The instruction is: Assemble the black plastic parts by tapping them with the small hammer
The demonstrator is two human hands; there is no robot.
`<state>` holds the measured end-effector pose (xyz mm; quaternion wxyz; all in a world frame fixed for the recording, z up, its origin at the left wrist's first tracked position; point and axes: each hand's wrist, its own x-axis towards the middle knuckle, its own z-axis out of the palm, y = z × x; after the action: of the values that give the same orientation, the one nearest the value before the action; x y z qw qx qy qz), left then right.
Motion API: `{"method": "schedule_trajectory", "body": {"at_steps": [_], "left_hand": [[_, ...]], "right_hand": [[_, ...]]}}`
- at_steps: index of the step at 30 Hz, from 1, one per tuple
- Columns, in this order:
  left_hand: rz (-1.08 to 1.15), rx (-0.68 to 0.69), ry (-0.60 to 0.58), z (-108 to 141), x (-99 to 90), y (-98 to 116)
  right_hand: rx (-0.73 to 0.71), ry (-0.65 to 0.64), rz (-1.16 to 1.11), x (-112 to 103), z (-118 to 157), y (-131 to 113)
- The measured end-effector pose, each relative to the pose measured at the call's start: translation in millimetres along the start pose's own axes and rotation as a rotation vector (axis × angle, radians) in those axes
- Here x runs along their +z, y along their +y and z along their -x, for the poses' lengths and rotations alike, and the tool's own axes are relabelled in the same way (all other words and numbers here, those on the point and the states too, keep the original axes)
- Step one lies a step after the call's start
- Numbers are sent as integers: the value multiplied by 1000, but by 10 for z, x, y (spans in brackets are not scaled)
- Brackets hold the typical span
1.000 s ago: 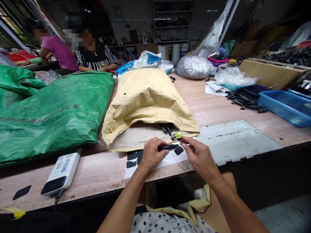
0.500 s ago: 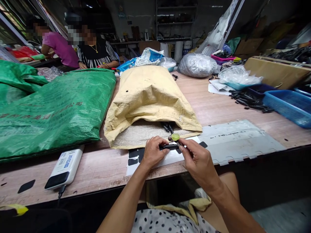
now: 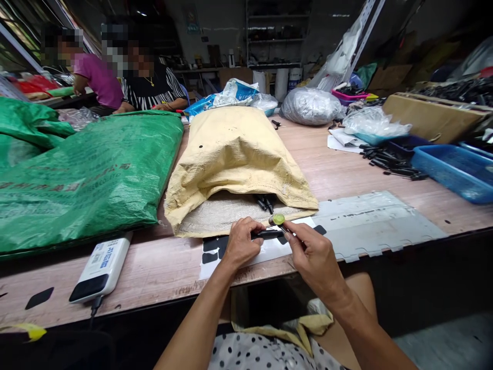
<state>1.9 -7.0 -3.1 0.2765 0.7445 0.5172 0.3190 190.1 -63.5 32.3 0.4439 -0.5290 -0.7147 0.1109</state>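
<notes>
My left hand (image 3: 243,242) is closed around one end of a slim black stick-like piece (image 3: 271,234), which lies low over a white sheet (image 3: 271,251). In my right hand (image 3: 315,253), thumb and fingers pinch a small thin-handled tool with a round yellow-green head (image 3: 278,219). That head sits just above the black piece; whether they touch, I cannot tell. Dark rounded patches (image 3: 210,258) show on the sheet beside my left hand. Just beyond my hands, more black pieces (image 3: 265,201) poke out of the mouth of a yellow woven sack (image 3: 239,154).
A full green sack (image 3: 103,174) lies on the left, with a white power bank (image 3: 100,267) and its cable before it. Rightward are a grey board (image 3: 385,226), a black-piece pile (image 3: 393,162) and a blue bin (image 3: 454,172). Two people (image 3: 152,92) sit across the table.
The view has shifted very slightly. Both hands keep almost the same place and grip, with the left thumb a little lower on the black piece.
</notes>
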Motion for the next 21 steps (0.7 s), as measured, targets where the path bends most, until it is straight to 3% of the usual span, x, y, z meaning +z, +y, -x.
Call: {"method": "schedule_trajectory", "body": {"at_steps": [3, 6, 11, 14, 18, 21], "left_hand": [[30, -15, -3, -8, -3, -14], [53, -22, -3, -17, -4, -18], [56, -14, -2, -8, -19, 0], [51, 4, -2, 1, -36, 19], [50, 15, -22, 9, -49, 21], [66, 22, -38, 14, -53, 1]], "right_hand": [[21, 43, 124, -38, -16, 128], [53, 80, 379, -71, -47, 418], [105, 64, 613, -118, -114, 777], [-12, 47, 590, -105, -143, 674], [-286, -224, 356, 17, -182, 414], [-310, -318, 323, 151, -189, 363]]}}
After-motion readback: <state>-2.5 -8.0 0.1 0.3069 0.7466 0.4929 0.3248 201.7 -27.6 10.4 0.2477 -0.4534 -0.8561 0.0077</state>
